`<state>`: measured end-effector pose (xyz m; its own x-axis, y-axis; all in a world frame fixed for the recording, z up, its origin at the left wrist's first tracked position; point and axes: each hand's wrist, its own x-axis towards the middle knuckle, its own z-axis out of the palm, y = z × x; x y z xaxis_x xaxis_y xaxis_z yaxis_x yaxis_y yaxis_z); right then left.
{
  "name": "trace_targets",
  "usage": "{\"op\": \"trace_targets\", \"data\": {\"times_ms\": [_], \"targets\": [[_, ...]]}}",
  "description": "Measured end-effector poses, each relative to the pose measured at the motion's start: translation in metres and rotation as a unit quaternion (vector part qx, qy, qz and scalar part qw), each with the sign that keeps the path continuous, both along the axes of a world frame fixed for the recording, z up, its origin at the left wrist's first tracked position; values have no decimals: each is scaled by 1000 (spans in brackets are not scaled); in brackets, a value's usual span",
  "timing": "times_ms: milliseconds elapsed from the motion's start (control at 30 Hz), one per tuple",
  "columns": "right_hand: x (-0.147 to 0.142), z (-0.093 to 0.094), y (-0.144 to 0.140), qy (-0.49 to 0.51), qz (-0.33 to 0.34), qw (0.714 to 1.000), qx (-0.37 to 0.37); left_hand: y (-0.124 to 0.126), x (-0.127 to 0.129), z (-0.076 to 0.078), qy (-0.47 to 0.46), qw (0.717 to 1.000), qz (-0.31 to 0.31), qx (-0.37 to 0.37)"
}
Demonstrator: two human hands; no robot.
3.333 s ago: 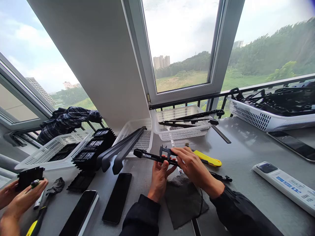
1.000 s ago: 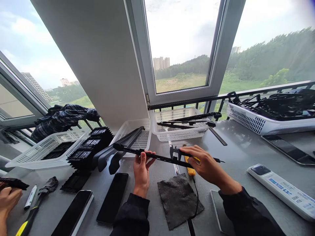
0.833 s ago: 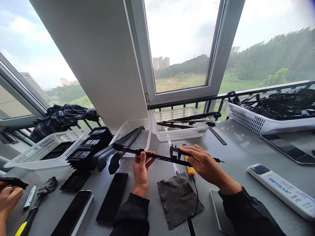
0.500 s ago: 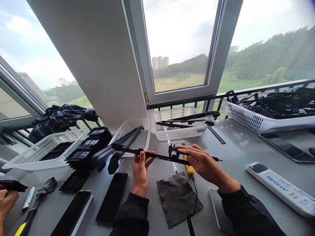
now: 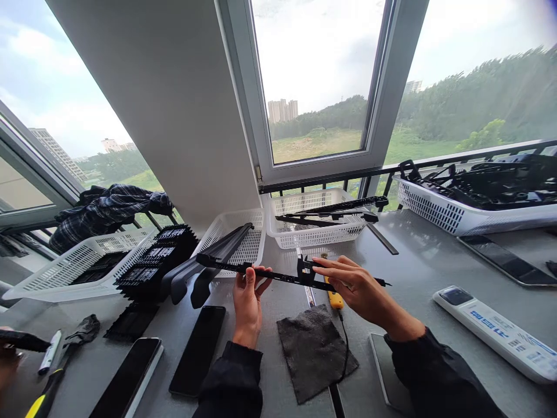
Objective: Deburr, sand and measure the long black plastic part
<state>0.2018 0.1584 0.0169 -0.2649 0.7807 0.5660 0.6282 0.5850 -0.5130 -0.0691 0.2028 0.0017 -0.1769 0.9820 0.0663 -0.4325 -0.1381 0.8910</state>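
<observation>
A long, slim black plastic part [image 5: 278, 275] is raised above the table, slanting slightly down to the right. My left hand [image 5: 249, 302] pinches it near its middle between thumb and fingers. My right hand [image 5: 354, 290] grips a black caliper [image 5: 306, 270], whose jaws are at the right half of the part; whether they touch it I cannot tell. The caliper's thin end sticks out past the right hand. Beneath, a dark grey cloth [image 5: 315, 354] lies on the table beside a yellow tool [image 5: 335, 299] with a black cable.
White baskets [image 5: 319, 239] line the back, holding black parts. Ribbed black parts [image 5: 159, 258] are stacked at left. Phones [image 5: 198, 351] lie in front, and a long white box [image 5: 496, 334] at right. Another person's hand [image 5: 8, 363] with a black part is at far left.
My hands, the caliper and the black part stay almost in place. At far left, the other person's hand and black part have moved and are blurred.
</observation>
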Motion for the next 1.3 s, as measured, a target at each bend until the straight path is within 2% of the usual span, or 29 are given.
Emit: {"op": "trace_targets", "data": {"times_ms": [1300], "targets": [[2, -9, 4, -8, 15, 1000, -1, 5, -3, -10, -2, 1000, 8, 4]]}}
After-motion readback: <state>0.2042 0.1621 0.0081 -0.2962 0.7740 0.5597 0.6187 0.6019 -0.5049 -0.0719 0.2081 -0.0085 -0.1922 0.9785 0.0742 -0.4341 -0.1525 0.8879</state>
